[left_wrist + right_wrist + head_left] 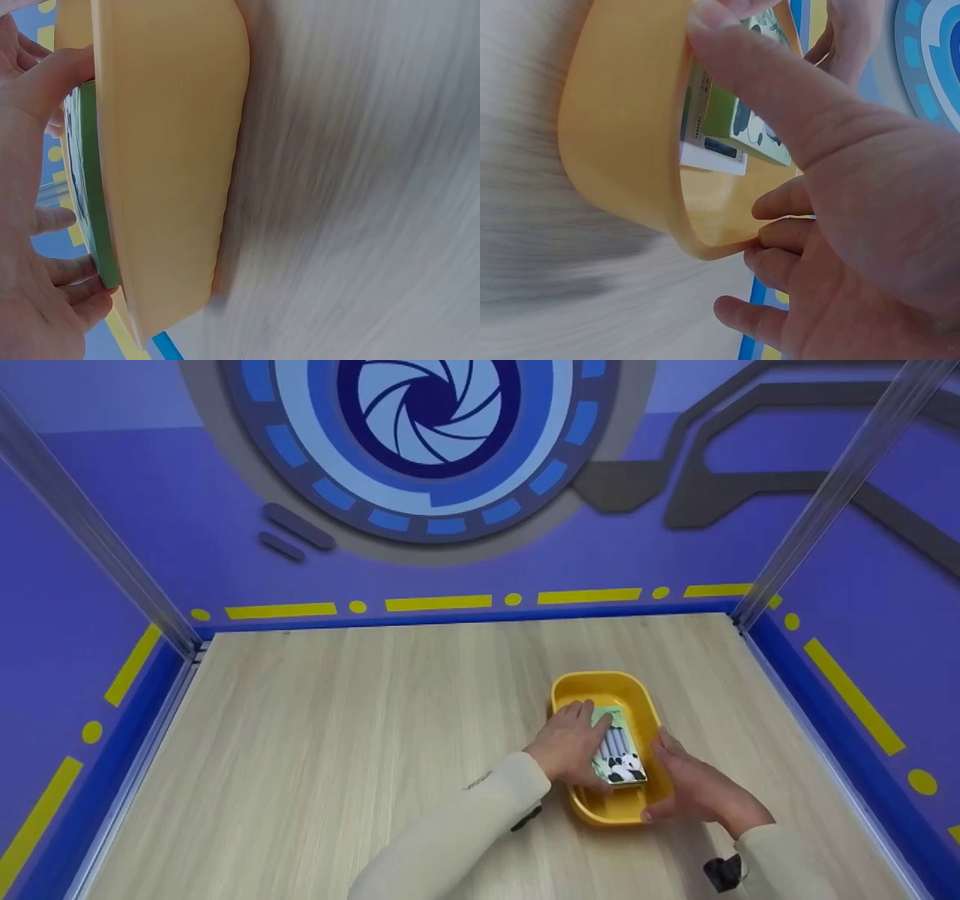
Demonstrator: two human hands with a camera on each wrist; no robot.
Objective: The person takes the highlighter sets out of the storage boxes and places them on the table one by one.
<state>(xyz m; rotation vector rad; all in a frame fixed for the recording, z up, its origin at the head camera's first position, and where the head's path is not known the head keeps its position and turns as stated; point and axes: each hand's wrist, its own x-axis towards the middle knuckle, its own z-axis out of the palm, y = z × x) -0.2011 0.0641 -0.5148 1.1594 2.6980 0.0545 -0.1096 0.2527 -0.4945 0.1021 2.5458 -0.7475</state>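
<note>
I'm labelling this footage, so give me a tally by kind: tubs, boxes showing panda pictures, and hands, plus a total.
Yellow tub: 1
Panda box: 1
Hands, left hand and right hand: 2
Total: 4

The bin (pixel 596 688) is yellow, the panda-patterned box (pixel 619 746) green with perhaps grey stripes, the tabletop (pixel 360 727) wood-grained.

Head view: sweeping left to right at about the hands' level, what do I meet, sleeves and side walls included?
Left wall → left sleeve → left hand → panda-print box → right hand → right sleeve → right wall.
</note>
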